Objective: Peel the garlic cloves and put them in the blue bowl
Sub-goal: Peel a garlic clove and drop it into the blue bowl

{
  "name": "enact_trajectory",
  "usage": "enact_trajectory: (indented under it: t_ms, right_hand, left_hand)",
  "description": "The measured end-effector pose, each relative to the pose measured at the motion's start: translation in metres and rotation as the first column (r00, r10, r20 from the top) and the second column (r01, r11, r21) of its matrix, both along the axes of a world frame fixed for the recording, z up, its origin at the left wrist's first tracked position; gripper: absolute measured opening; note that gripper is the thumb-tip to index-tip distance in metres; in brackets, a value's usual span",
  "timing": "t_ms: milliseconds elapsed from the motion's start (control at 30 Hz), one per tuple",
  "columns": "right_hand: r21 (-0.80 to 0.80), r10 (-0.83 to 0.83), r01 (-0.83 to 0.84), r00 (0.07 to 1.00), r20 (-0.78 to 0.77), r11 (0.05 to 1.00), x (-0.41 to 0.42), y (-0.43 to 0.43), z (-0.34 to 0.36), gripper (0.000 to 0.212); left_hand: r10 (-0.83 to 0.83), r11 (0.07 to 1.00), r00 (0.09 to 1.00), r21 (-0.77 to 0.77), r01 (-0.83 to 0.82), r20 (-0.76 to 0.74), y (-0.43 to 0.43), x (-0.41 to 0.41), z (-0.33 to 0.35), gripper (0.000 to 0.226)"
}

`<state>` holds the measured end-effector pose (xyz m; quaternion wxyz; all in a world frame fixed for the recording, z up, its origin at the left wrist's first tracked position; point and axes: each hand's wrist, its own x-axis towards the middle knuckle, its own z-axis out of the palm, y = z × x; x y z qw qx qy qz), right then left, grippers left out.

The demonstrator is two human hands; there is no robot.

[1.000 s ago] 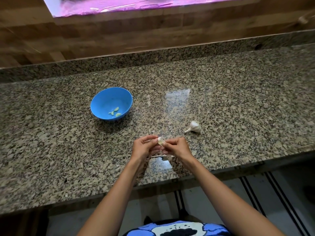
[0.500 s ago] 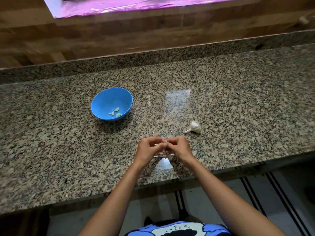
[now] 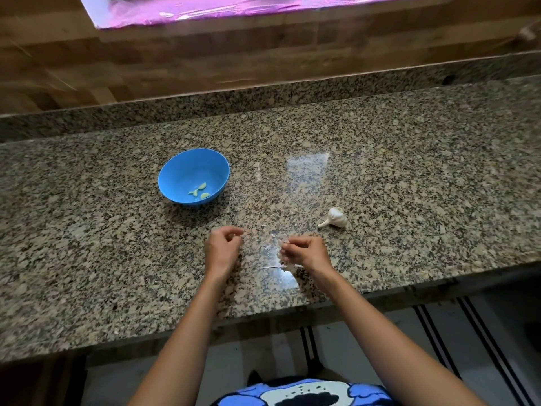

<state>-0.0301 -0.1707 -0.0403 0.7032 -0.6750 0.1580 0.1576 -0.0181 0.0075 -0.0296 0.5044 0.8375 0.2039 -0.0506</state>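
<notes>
Speckled stone counter (image 3: 409, 171) fills the middle. Left of center sits the blue bowl (image 3: 175, 174) holding peeled cloves (image 3: 200, 191). Low in the middle, the left hand (image 3: 222, 250) curls around something small; the right hand (image 3: 304, 252) pinches papery skin (image 3: 283, 255). Right of them lies a garlic bulb (image 3: 336, 218).

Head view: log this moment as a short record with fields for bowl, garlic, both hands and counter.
bowl: blue bowl upright on the counter, left of centre, holding a few peeled cloves
garlic bulb: garlic bulb lies on its side, right of the hands, untouched
left hand: left hand above the counter, fingers curled; contents too small to tell
right hand: right hand apart from the left, fingers pinching thin pale garlic skin
counter: speckled granite counter, with skin scraps below the right hand
</notes>
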Motion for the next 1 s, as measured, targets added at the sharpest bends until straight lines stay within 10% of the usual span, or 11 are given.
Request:
enact_trajectory:
  t_ms: [167, 433, 700, 800, 867, 1000]
  right_hand:
    - [-0.002, -0.015, 0.015, 1.0, 0.003, 1.0, 0.0, 0.003, 0.0, 0.01]
    - [-0.236, 0.166, -0.142, 0.982, 0.085, 0.961, -0.001, 0.003, -0.001, 0.009]
    - [0.439, -0.06, 0.238, 0.922, -0.382, 0.867, 0.002, -0.002, 0.013, 0.014]
    - [-0.039, -0.062, 0.059, 0.994, -0.091, 0.997, 0.001, 0.002, 0.006, 0.01]
    - [-0.538, 0.122, -0.003, 0.975, 0.186, 0.843, 0.0, 0.007, 0.001, 0.017]
    - [-0.523, 0.106, -0.001, 0.979, 0.171, 0.852, 0.0, 0.008, -0.004, 0.032]
  left_hand:
    - [-0.133, 0.963, 0.987, -0.245, 0.108, -0.089, 0.003, -0.003, 0.01, 0.018]
    - [-0.358, 0.934, 0.934, 0.009, 0.358, -0.002, -0.031, -0.006, 0.006, 0.011]
    - [-0.162, 0.881, 0.985, -0.458, 0.117, -0.061, -0.036, -0.006, 0.005, 0.015]
    - [-0.088, 0.904, 0.991, -0.427, 0.037, -0.103, -0.042, -0.007, 0.0, 0.016]
    - [-0.031, 0.938, 0.996, -0.347, -0.002, -0.089, -0.047, -0.008, -0.004, 0.015]
    - [0.061, 0.9, 0.992, -0.423, -0.104, -0.115, -0.049, -0.007, -0.002, 0.012]
